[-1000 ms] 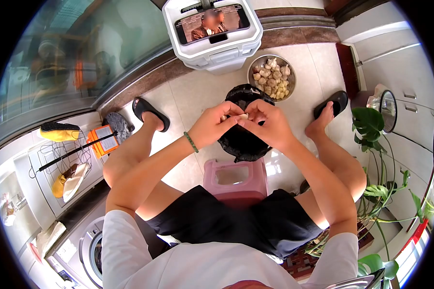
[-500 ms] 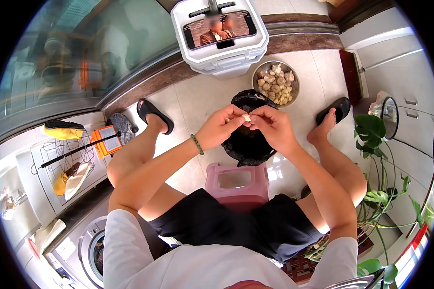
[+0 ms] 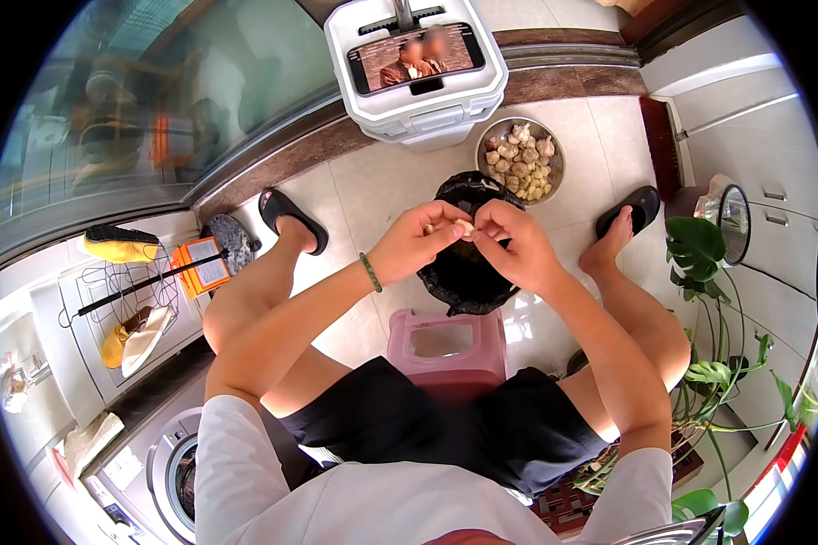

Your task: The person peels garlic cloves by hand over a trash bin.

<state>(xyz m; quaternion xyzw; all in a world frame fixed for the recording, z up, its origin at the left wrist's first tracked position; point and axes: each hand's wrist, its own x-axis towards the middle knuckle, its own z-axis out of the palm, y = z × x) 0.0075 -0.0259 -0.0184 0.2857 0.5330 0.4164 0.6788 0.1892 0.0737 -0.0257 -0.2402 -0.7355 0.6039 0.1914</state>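
Observation:
Over the bin, a pale garlic clove point(image 3: 464, 226) sits between the fingertips of my left hand point(image 3: 424, 238), which is closed on it and wears a green bead bracelet at the wrist. My right hand point(image 3: 518, 243) meets it from the other side, thumb and forefinger pinched at the clove's edge. Beneath both hands stands a bin lined with a black bag point(image 3: 463, 289); its contents are dark and hard to make out. Just beyond, a metal bowl point(image 3: 560, 170) on the floor holds whole garlic bulbs and loose cloves point(image 3: 521, 162).
A pink plastic stool point(image 3: 447, 363) is between my legs. A phone point(image 3: 416, 60) playing a video rests on a white box point(image 3: 418, 123) ahead. To the right are a leafy plant point(image 3: 700, 250) and white cabinets; a wire rack with shoes point(image 3: 123, 243) stands left.
My right hand's fingers have shifted slightly at the clove, the forefinger lifting a little. The clove stays in my left fingertips. The picture on the phone has changed a bit.

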